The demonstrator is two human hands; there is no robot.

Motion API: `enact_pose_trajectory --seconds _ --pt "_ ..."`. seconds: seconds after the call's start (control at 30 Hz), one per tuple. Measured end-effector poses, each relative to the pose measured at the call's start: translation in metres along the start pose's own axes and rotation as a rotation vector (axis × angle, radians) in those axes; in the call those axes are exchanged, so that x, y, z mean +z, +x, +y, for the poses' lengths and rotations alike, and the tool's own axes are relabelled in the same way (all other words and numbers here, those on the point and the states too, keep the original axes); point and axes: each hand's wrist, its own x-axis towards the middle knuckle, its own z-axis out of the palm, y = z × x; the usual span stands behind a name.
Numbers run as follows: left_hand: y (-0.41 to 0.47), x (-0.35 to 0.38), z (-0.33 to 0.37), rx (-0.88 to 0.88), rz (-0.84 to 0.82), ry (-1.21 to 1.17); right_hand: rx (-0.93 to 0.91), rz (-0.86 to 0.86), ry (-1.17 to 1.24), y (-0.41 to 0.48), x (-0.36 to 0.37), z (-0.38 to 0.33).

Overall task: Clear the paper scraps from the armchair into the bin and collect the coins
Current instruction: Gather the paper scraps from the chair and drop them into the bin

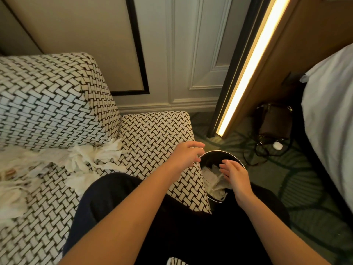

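A round black bin (pixel 236 159) stands on the floor beside the right arm of a black-and-white woven-pattern armchair (pixel 156 131). White paper scraps (pixel 214 180) lie inside the bin. My right hand (pixel 234 175) hovers over the bin's mouth with fingers straight and empty. My left hand (pixel 186 153) is above the chair arm at the bin's left rim, fingers relaxed and holding nothing. More torn white paper scraps (pixel 91 157) are strewn over the seat on the left. A small brownish coin-like thing (pixel 10 172) lies among them, blurred.
A bed with white linen (pixel 330 104) fills the right side. On the patterned green carpet (pixel 298 180) behind the bin sit a dark bag (pixel 275 121), black cables and a small white case (pixel 277 145). A lit strip lamp (pixel 248 67) leans along the wall panel.
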Motion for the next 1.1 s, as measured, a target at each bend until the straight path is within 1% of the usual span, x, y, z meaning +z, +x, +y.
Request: enact_pose_trajectory --seconds 0.17,0.27,0.43,0.57,0.63,0.73,0.8,0.87,1.0,1.1 --pt "-0.022 -0.043 0.004 0.065 0.094 -0.034 -0.115 -0.106 -0.078 -0.024 0.041 -0.034" --pt "-0.04 -0.073 0.006 0.11 0.145 -0.032 -0.236 -0.195 -0.166 -0.043 0.073 -0.057" --pt "-0.075 -0.136 -0.004 0.189 0.232 0.021 -0.445 -0.397 -0.302 -0.087 0.131 -0.092" --pt "-0.101 -0.189 -0.028 0.173 0.325 0.039 -0.531 -0.567 -0.377 -0.119 0.177 -0.114" --pt "-0.11 -0.209 -0.042 0.145 0.362 0.033 -0.556 -0.612 -0.429 -0.13 0.198 -0.121" --pt "-0.121 -0.239 -0.065 0.111 0.427 0.022 -0.578 -0.623 -0.528 -0.142 0.236 -0.122" --pt "-0.121 -0.247 -0.075 0.096 0.466 0.024 -0.562 -0.59 -0.596 -0.14 0.249 -0.116" --pt "-0.121 -0.258 -0.089 0.089 0.507 0.049 -0.527 -0.575 -0.716 -0.137 0.268 -0.106" --pt "-0.106 -0.272 -0.112 0.079 0.582 0.226 -0.444 -0.523 -1.008 -0.127 0.289 -0.095" --pt "-0.09 -0.276 -0.12 0.089 0.623 0.475 -0.42 -0.469 -1.12 -0.123 0.293 -0.091"
